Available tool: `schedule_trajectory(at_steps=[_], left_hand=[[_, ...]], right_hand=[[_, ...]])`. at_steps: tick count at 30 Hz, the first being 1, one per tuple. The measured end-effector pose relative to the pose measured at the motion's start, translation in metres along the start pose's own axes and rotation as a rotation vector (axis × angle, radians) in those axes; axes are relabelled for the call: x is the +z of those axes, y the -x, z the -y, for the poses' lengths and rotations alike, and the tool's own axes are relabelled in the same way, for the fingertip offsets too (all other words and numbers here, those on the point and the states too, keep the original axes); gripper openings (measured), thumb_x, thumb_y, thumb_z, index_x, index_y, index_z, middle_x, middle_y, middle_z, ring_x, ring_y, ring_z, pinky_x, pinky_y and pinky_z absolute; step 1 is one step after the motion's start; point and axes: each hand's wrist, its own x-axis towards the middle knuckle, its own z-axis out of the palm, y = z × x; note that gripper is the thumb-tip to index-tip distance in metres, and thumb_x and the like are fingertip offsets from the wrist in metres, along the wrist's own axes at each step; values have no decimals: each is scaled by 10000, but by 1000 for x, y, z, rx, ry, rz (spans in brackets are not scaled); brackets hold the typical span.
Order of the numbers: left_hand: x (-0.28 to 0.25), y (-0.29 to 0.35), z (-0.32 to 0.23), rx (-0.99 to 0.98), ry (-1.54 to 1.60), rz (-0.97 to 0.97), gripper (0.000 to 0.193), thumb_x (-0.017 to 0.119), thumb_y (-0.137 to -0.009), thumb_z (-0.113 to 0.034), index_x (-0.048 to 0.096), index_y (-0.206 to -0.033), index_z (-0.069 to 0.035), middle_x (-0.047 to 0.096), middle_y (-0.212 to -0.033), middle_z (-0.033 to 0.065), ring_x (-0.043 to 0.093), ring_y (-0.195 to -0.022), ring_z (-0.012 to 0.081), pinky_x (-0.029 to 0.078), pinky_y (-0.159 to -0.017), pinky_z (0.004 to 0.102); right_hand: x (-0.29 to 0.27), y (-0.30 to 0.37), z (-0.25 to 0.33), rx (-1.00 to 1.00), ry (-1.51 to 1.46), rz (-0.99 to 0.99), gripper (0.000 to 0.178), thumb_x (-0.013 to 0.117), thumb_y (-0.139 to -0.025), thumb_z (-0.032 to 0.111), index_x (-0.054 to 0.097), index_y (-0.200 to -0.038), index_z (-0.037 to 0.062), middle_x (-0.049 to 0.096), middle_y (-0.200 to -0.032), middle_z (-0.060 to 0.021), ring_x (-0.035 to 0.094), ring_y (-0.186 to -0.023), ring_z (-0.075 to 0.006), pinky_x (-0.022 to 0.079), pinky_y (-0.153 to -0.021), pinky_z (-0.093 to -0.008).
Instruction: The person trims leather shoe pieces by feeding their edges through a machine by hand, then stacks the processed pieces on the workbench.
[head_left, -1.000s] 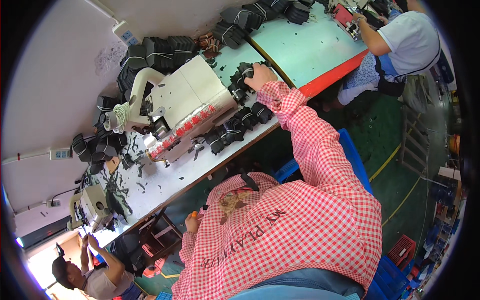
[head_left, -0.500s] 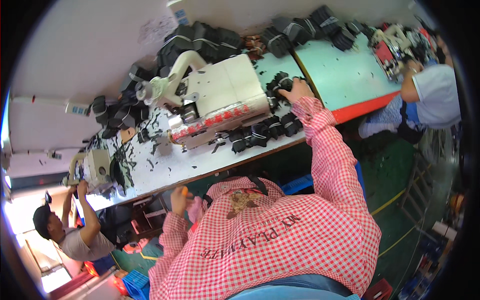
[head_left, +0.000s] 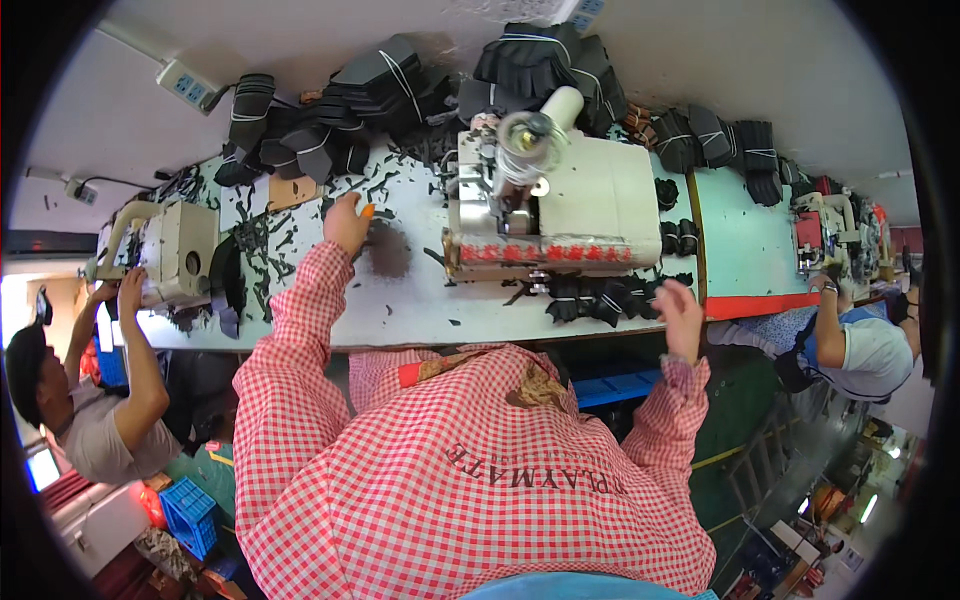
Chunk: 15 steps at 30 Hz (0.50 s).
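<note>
My left hand is over the white table left of the beige machine, near thin dark scraps. An orange cover sits on one of its digits, standing apart from the other fingers, which are partly hidden. No held piece shows there. At the table's front edge, right of the machine, my right hand is raised with loosely bent fingers apart and nothing visible in them. It is nearest a row of tied black bundles along the machine's front. Smaller black bundles lie beyond that hand.
Stacks of black cut pieces tied with white bands line the wall. A tan piece lies among scraps. Co-workers sit at similar machines to left and right. A blue crate stands on the floor at the lower left.
My left hand has risen from below the table edge to over the tabletop. My right hand has drawn back from the black bundles to the front edge. The view has turned left.
</note>
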Motion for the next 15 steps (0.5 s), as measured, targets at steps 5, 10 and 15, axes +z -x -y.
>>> schedule_trajectory(at_steps=[5,10,15], left_hand=[[2,-100,-1,70,-238,126,448,662,-835,-250,534,-1179,5,571,-1193,254,603,-1052,397,530,-836,453],[33,-143,51,84,-334,76,505,677,-815,-358,546,-1142,5,559,-1207,242,616,-1047,384,531,-864,450],[15,-131,24,68,-238,72,424,718,-788,-225,543,-1124,-34,541,-1173,213,617,-981,425,527,-802,487]], right_hand=[[79,55,20,202,-75,165,365,659,-892,198,580,-1199,16,673,-989,-69,641,-837,-107,486,-642,-226],[122,53,36,147,-44,301,377,675,-880,189,576,-1180,-17,675,-976,-85,642,-857,-125,504,-707,-252],[105,23,23,43,-60,188,382,703,-853,181,591,-1141,-44,686,-927,-105,645,-821,-135,521,-728,-273]])
